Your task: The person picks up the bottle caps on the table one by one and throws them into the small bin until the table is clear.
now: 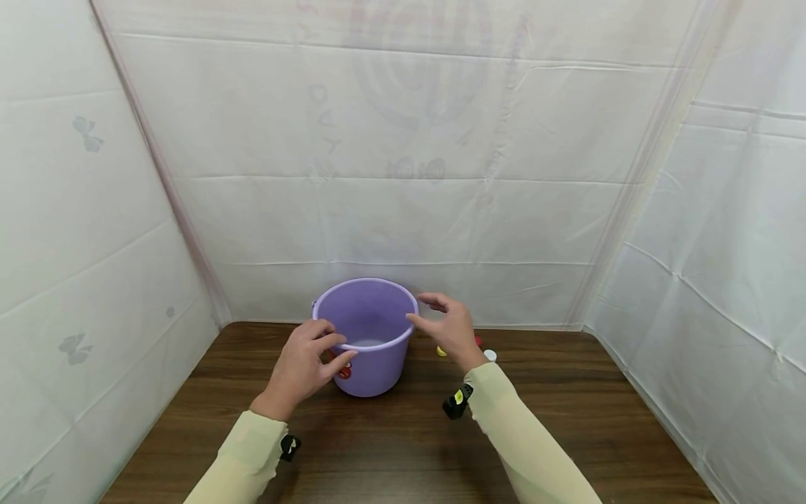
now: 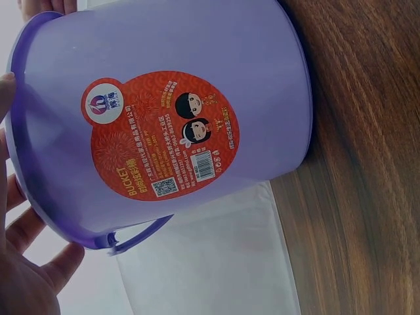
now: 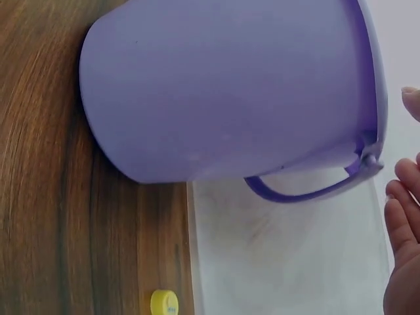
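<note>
A purple bucket (image 1: 378, 371) with a red sticker (image 2: 167, 134) stands upright on the wooden table. At its near left rim is my left hand (image 1: 305, 360), fingers loosely bent. In the left wrist view, those fingers (image 2: 65, 262) lie against or very near the rim; firm contact cannot be told. My right hand (image 1: 450, 329) is beside the right rim, thumb and fingers spread. The right wrist view shows a gap between the right fingers (image 3: 401, 213) and the rim, with nothing held. The bucket's handle (image 3: 295, 195) hangs on the far side.
Right of the bucket lie a small yellow cap (image 3: 164, 302), a white round piece (image 1: 490, 356) and a red piece (image 1: 478, 341), partly hidden by the right hand and wrist. White sheeting (image 1: 409, 217) walls in the wooden table (image 1: 378, 448) at the back and sides.
</note>
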`<state>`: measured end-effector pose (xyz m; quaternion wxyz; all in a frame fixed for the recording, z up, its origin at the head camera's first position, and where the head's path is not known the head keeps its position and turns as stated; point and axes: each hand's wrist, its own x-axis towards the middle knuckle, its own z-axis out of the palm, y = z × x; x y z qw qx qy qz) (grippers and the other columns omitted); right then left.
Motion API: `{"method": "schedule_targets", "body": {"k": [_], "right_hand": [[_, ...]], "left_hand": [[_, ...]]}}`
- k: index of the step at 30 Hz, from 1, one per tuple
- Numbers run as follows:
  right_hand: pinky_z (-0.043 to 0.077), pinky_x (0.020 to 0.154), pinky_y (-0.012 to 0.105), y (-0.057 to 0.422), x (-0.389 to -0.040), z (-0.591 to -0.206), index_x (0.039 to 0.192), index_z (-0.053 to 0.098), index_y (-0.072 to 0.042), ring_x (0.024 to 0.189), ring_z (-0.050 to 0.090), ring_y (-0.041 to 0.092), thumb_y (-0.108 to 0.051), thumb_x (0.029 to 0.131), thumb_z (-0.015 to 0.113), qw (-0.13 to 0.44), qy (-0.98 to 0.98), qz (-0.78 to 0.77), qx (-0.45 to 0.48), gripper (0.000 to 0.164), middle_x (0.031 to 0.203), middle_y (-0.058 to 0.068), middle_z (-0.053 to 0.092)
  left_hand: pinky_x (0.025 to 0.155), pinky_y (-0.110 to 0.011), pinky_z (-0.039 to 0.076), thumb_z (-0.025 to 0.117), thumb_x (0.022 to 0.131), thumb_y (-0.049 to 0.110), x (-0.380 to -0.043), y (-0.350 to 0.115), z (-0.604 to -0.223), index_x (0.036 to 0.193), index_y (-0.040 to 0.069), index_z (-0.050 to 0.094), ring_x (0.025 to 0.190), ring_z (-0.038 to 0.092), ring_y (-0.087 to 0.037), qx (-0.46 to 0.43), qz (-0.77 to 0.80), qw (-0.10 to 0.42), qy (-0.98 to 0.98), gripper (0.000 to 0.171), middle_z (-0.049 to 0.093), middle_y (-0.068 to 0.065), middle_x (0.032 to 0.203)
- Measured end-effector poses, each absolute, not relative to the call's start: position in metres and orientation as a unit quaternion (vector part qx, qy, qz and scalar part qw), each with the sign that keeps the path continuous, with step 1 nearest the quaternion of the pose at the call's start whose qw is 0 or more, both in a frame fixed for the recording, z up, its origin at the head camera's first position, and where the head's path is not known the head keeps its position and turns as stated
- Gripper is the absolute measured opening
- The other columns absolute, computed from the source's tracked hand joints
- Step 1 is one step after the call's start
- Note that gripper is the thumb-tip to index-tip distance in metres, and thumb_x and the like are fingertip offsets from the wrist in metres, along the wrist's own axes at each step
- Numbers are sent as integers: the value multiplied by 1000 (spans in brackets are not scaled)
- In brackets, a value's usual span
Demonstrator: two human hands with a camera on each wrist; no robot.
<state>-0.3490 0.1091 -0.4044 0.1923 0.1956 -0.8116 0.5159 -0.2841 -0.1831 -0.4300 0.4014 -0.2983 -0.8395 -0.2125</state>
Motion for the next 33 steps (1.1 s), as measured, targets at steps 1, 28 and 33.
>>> {"method": "schedule_targets", "body": {"k": [1,28,33], "right_hand": [[53,103,44,111,-349,-406,117,76,-11,116,69,26,-30,78,91,195,-811,516,193,46,120,5,75],[56,95,52,160,-347,-444,110,77,-14,109,71,27,-32,80,89,233,-812,508,167,37,113,6,77],[57,92,47,169,-344,-454,110,77,-18,109,72,23,-34,80,89,232,-827,492,143,36,114,2,77]], "left_hand": [[73,-37,47,93,74,31,-284,-183,-430,84,14,77,79,52,-16,-298,-213,401,-840,25,60,0,87],[73,-35,46,93,73,29,-285,-184,-432,85,14,77,79,52,-16,-300,-213,405,-837,25,60,1,87],[73,-36,47,93,74,30,-285,-183,-431,85,13,77,80,52,-16,-299,-211,404,-838,25,60,0,87]]}}
